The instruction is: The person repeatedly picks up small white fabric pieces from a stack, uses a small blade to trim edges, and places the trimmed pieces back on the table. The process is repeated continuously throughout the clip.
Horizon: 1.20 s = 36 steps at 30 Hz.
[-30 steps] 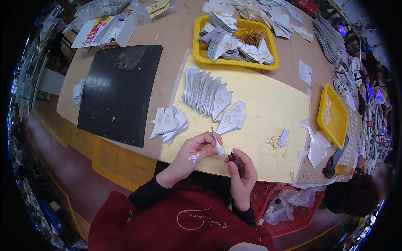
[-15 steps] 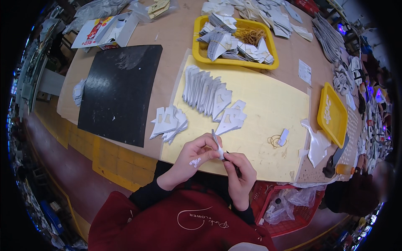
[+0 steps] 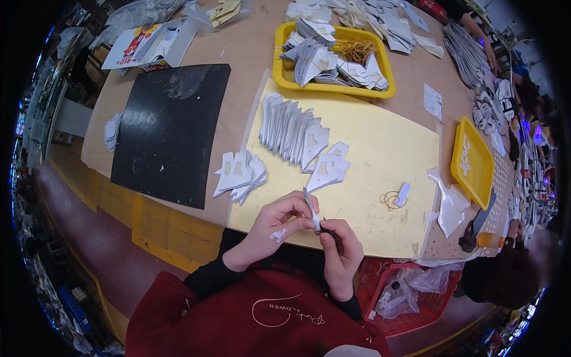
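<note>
My left hand (image 3: pixel 277 221) pinches a white and grey cut piece (image 3: pixel 311 206), held almost edge-on above the table's front edge. Small white scraps (image 3: pixel 277 235) stick to the back of that hand near the thumb. My right hand (image 3: pixel 341 250) is closed at the lower end of the piece, around a small dark object (image 3: pixel 324 231) mostly hidden by the fingers. Just beyond my hands lie a fanned row of matching pieces (image 3: pixel 291 131), a smaller stack (image 3: pixel 329 166) to its right and another stack (image 3: pixel 241 174) at left.
A yellow tray (image 3: pixel 333 89) holds banded bundles and rubber bands. A black board (image 3: pixel 169 131) lies left, a smaller yellow tray (image 3: pixel 483 178) right. Rubber bands (image 3: pixel 389 200) sit beside a small whitish block (image 3: pixel 402 194). Below the table's edge stands a red basket (image 3: pixel 410 324) with plastic bags.
The piece in my left hand has shifted slightly and tilts a little more. My right hand has moved slightly along its lower end. At upper right, another person's arm has come into view.
</note>
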Tool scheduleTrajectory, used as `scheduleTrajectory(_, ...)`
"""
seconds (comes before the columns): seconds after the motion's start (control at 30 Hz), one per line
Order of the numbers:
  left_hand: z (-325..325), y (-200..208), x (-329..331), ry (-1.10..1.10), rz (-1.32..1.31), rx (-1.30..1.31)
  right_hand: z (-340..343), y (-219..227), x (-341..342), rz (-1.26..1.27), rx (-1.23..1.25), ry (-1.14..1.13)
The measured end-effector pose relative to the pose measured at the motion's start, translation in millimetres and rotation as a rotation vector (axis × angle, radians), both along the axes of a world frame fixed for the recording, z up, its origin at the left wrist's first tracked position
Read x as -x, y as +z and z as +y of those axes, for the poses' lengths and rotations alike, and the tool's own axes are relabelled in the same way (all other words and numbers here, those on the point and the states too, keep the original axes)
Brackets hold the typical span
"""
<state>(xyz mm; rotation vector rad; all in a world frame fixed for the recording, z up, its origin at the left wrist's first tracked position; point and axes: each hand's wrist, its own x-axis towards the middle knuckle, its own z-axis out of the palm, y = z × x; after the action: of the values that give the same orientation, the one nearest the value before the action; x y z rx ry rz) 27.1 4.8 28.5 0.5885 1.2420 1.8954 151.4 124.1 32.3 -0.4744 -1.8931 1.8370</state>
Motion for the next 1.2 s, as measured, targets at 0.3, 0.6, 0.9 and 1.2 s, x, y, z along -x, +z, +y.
scheduleTrajectory(0.3, 0.1, -2.6, 0.2, -0.007, -0.004, -0.015, 3.6, 7.7, 0.1, -0.002, -0.147, 0.022)
scheduleTrajectory(0.6, -1.1, -0.9, -1.1, -0.017, -0.090, 0.086, 2.0, -1.7, -0.7, -0.041, -0.079, 0.043)
scheduleTrajectory(0.9, 4.5, -3.3, -3.7, 0.043, -0.179, 0.089, 13.3, -1.6, -0.9, -0.040, 1.129, 0.219)
scheduleTrajectory(1.2, 8.1, -4.5, -4.9, 0.225, -0.022, 0.117, -11.5, 21.1, 14.7, 0.072, -0.480, 0.082)
